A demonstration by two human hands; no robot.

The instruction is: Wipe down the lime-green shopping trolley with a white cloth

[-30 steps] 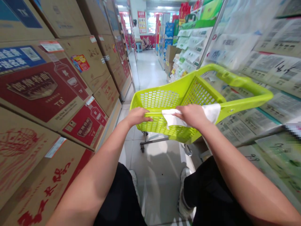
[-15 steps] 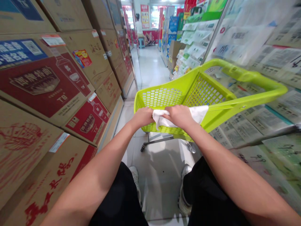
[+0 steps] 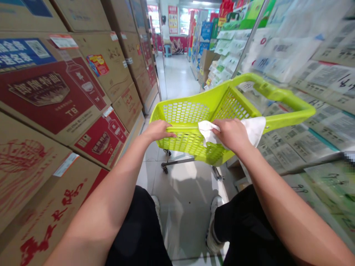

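Observation:
A lime-green shopping cart [image 3: 183, 142] stands crosswise before me, its push handle pointing right. My left hand [image 3: 158, 131] is closed over the near rim of the basket, close to its front end, with fingers curled inside. Farther right along the same rim, my right hand [image 3: 232, 133] is closed on a white cloth [image 3: 255, 129] and presses it against the rim. One end of the cloth hangs out on the thumb side, the other spreads behind the hand toward the cart's handle. The basket holds nothing that I can see.
Stacked cardboard cartons [image 3: 41, 92] line the left side. Shelves of packaged goods [image 3: 294, 129] with handwritten prices rise on the right. A tiled aisle [image 3: 180, 74] runs ahead, with a person [image 3: 165, 31] on a blue stool [image 3: 168, 51] far off. My feet stand on the floor below.
My hands have moved apart: the right slid right along the rim with the cloth, the left shifted slightly left. The cart has turned or shifted a little to the left.

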